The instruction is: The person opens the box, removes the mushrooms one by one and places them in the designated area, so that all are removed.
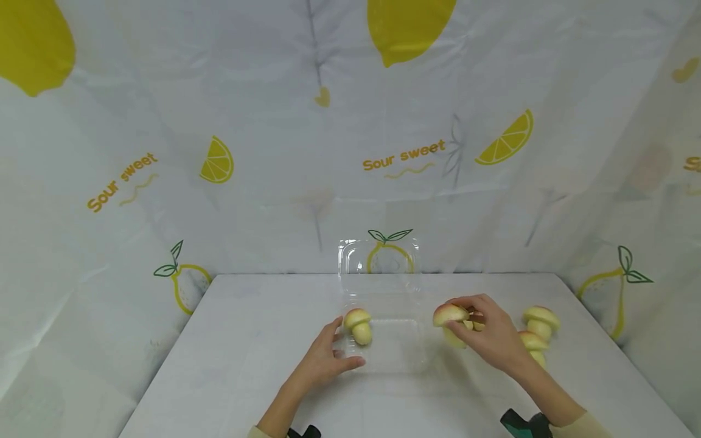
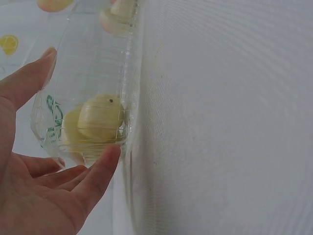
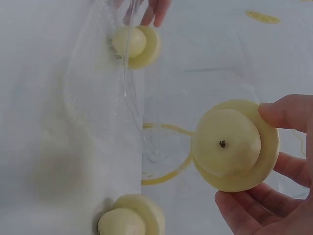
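Note:
A clear plastic container (image 1: 395, 362) stands on the table, its hinged lid (image 1: 350, 258) raised at the back. My left hand (image 1: 323, 360) holds the container's left end, thumb at the front and fingers along the side. Inside, at that end, lies a mushroom-shaped piece (image 1: 358, 326) with a pinkish cap and pale yellow stem. To the right of the container, my right hand (image 1: 487, 328) grips a similar mushroom-shaped piece (image 1: 450, 315) by its cap, above the table. Its rounded stem end with a dark spot (image 3: 222, 144) faces the right wrist camera.
More mushroom-shaped pieces stand on the table at the right, one at the back (image 1: 541, 321) and one nearer (image 1: 533, 344), by my right forearm. Pale yellow shows behind my right fingers, partly hidden. A white lemon-printed sheet (image 1: 274, 213) hangs behind the white table (image 1: 246, 365).

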`<control>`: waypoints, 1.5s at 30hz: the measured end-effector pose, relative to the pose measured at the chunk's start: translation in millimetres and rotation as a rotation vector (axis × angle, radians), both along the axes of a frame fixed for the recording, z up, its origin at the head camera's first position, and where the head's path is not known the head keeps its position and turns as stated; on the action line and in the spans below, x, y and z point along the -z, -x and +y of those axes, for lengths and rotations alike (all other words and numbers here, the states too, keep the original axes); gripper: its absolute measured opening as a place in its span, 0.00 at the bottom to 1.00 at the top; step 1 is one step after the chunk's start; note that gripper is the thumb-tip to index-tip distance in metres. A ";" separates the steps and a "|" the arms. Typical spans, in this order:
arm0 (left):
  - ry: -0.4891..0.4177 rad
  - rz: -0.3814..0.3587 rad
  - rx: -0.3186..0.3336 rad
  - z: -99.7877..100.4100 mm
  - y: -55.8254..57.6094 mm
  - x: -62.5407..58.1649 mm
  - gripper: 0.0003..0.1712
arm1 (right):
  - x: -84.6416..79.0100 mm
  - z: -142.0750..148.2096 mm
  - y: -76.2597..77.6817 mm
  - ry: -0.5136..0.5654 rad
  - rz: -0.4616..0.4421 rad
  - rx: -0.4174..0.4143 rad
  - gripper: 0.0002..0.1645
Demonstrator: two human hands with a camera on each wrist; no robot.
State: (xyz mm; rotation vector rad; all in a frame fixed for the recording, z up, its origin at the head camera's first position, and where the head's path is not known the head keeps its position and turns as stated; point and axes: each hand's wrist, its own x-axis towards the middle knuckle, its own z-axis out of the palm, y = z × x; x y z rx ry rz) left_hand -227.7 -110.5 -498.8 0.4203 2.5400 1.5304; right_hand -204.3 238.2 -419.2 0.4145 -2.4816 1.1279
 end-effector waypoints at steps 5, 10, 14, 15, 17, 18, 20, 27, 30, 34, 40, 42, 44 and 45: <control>0.010 0.005 -0.004 -0.4 0.4 1.3 0.62 | 3.9 11.0 -3.3 0.017 -0.025 0.041 0.22; 0.019 0.001 -0.009 -0.5 0.2 2.1 0.61 | 10.3 20.1 -7.0 0.049 -0.042 0.061 0.22; 0.011 -0.005 -0.008 -0.5 -0.5 1.9 0.61 | 17.5 25.9 -8.4 0.071 -0.051 0.057 0.22; 0.008 -0.004 -0.007 -0.4 -0.7 1.6 0.61 | 19.3 27.3 -8.8 0.071 -0.053 0.060 0.22; 0.005 -0.002 -0.004 -0.3 -0.5 1.8 0.61 | 23.1 30.7 -9.5 0.078 -0.059 0.063 0.23; 0.004 -0.003 -0.004 -0.3 -0.5 1.8 0.61 | 25.2 32.5 -9.6 0.081 -0.063 0.064 0.23; 0.002 -0.005 -0.003 -0.4 -0.3 1.8 0.61 | 29.1 35.7 -9.9 0.079 -0.067 0.068 0.22; -0.004 -0.002 -0.004 -0.6 -0.7 1.1 0.61 | 43.9 43.6 -9.8 0.080 -0.081 0.091 0.21; -0.005 0.001 -0.003 -0.1 -0.5 0.9 0.61 | 48.1 45.4 -10.0 0.061 -0.107 0.106 0.22; -0.008 0.009 -0.001 0.0 0.0 0.3 0.61 | 54.5 48.0 -10.8 0.039 -0.161 0.121 0.24; -0.004 0.019 0.002 -0.1 0.2 0.3 0.60 | 63.7 50.8 -12.0 0.046 -0.212 0.107 0.27; -0.001 0.019 0.004 0.0 0.0 0.1 0.61 | 65.8 51.6 -12.1 0.043 -0.217 0.104 0.27; 0.005 0.013 0.005 0.2 -0.1 -0.2 0.61 | 67.1 52.6 -11.8 0.040 -0.230 0.102 0.26; 0.008 0.009 0.005 0.3 -0.2 -0.5 0.61 | 67.6 53.2 -11.5 0.038 -0.234 0.102 0.25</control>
